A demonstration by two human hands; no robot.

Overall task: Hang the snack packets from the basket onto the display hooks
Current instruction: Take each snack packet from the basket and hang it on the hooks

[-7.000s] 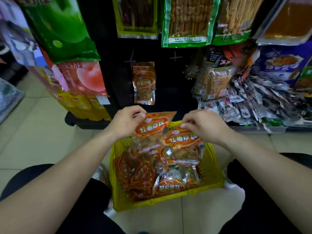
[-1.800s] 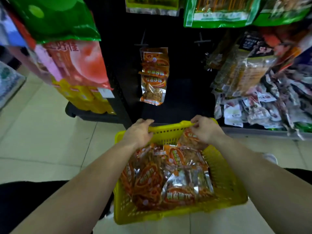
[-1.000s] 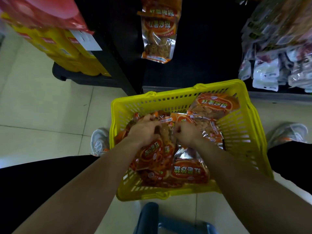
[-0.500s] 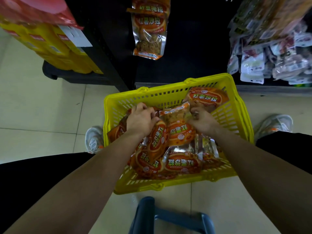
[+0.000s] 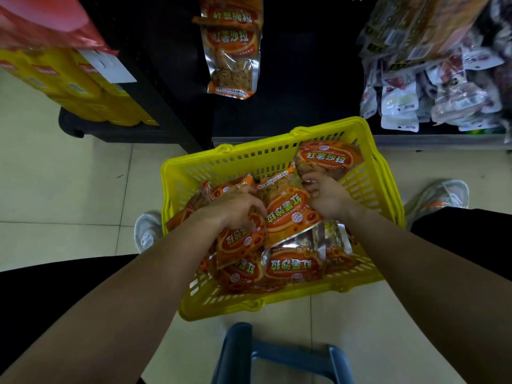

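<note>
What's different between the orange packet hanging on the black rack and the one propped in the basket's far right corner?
The hanging packet dangles upright on the rack; the corner packet leans tilted against the yellow basket wall. No hand is near the hanging packet; the right hand lies right at the corner packet's lower edge. Both carry the same orange label.

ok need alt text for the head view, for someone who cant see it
The left hand and right hand each grip orange snack packets piled in a yellow basket on a tiled floor. Matching packets hang on the dark display above it.
</note>
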